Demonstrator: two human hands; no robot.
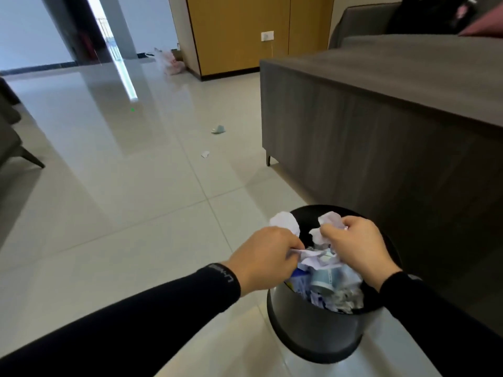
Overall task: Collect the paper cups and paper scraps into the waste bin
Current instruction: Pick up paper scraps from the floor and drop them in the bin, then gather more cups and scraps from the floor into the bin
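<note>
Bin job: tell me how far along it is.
Done: the bin holds a cup and scraps. In hand: the left hand and right hand each grip crumpled paper over it. Left: a loose scrap and what looks like a crushed cup lie on the floor farther off.

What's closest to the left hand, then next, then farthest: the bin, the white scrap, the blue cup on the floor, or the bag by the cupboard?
From the left hand, holding crumpled paper:
1. the bin, right beneath it
2. the white scrap, ahead on the floor
3. the blue cup, just beyond the scrap
4. the bag, far off by the cupboard
</note>
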